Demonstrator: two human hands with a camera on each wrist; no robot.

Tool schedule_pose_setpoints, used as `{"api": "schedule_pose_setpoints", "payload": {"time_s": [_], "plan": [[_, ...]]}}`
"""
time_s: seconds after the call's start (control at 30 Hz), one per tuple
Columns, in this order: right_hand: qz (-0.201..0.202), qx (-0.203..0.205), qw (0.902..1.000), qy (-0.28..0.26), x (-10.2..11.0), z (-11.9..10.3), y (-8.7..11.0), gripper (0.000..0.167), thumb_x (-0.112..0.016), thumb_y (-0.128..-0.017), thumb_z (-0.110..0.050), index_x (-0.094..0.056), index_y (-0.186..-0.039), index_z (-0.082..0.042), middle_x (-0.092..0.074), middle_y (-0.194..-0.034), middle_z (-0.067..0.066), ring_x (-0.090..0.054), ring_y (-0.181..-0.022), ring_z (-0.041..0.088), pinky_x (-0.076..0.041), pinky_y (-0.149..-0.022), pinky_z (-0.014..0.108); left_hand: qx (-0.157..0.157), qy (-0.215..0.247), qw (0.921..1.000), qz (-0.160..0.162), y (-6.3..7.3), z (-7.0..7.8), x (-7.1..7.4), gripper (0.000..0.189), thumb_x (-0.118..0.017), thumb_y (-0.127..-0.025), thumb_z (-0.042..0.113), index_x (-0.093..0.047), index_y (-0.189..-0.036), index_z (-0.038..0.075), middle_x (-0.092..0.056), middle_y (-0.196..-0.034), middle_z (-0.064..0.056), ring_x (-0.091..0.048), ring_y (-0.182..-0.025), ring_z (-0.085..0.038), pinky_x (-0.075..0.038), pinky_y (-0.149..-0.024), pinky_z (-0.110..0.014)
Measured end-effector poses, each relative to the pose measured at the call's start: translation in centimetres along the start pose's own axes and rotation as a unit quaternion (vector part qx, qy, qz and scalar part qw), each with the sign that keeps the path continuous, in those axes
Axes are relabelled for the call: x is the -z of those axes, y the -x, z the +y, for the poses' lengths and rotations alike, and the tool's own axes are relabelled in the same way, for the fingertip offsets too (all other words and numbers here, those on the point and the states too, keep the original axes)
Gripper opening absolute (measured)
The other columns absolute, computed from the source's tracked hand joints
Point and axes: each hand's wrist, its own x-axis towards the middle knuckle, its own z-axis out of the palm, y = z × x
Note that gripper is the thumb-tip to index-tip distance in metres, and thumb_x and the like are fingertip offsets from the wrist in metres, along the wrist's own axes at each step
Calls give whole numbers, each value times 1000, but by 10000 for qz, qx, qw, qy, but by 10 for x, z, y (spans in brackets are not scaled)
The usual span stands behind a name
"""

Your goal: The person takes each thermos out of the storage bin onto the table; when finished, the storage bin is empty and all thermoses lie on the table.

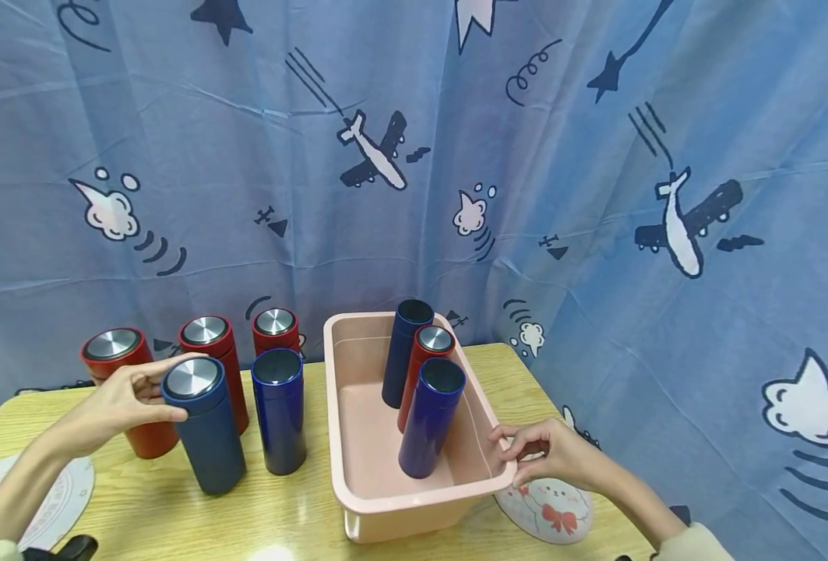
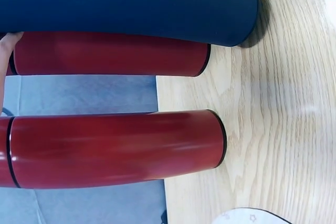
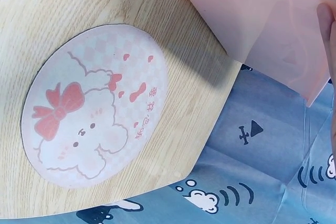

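My left hand (image 1: 129, 401) grips a matte navy vacuum flask (image 1: 210, 448) near its silver-topped lid, thumb on the near side. The flask stands tilted slightly, its base close over the table. In the left wrist view the same navy flask (image 2: 131, 3) runs across the top, with only a fingertip showing. At the near right corner of a pink plastic bin (image 1: 385, 506), my right hand (image 1: 550, 452) pinches the rim. Inside that bin are a dark navy flask (image 1: 401, 366), a red flask (image 1: 417, 374) and a glossy blue flask (image 1: 428, 432).
Red flasks (image 1: 150, 440) (image 1: 234, 389) (image 1: 276, 327) stand behind and left of the navy one. A glossy blue flask (image 1: 282, 428) stands between it and the bin. Round mats lie at left (image 1: 70, 499) and right (image 1: 547, 518). A blue curtain (image 1: 414, 156) hangs behind the table.
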Motion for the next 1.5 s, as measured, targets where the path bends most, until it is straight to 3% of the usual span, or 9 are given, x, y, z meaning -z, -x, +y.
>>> {"api": "schedule_pose_setpoints", "payload": {"time_s": [0.37, 0.7, 0.93, 1.33, 1.5], "plan": [[17, -60, 10000, 70, -1, -1, -2, 24, -73, -79, 1, -65, -96, 15, -55, -113, 40, -54, -118, 2, -58, -66, 35, 146, 233, 9996, -31, -5, -6, 2, 74, -70, -85, 4, -27, -141, -18, -61, -111, 22, -61, -97, 4, -52, -78, -17], [-50, -87, 9997, -244, 0, 0, -1, 23, -72, -78, 5, -63, -97, 17, -52, -117, 40, -55, -117, 6, -58, -64, 34, 223, 671, 9974, -161, -7, -13, 1, 76, -67, -87, 2, -19, -143, -18, -60, -112, 22, -60, -100, 4, -52, -79, -18], [0, -122, 9998, -155, 0, -1, 0, 24, -72, -79, 3, -64, -97, 16, -52, -117, 41, -57, -115, 6, -58, -63, 36, 236, 719, 9970, -164, -9, -15, 2, 77, -66, -87, 0, -17, -143, -18, -60, -111, 23, -60, -99, 5, -53, -78, -18], [17, -22, 9999, -164, 0, -1, 1, 23, -72, -79, 4, -65, -98, 15, -53, -117, 40, -54, -119, 6, -58, -64, 36, 169, 1336, 9900, -413, -11, -19, 0, 69, -63, -85, -7, -23, -139, -23, -67, -110, 14, -64, -100, -2, -54, -79, -21], [42, -19, 9999, -157, -1, -1, 2, 23, -72, -78, 4, -65, -97, 15, -54, -116, 39, -55, -118, 5, -58, -64, 34, 403, 1073, 9931, -243, -8, -20, 2, 66, -66, -86, -2, -31, -140, -17, -64, -112, 17, -61, -99, 3, -53, -80, -20]]}}
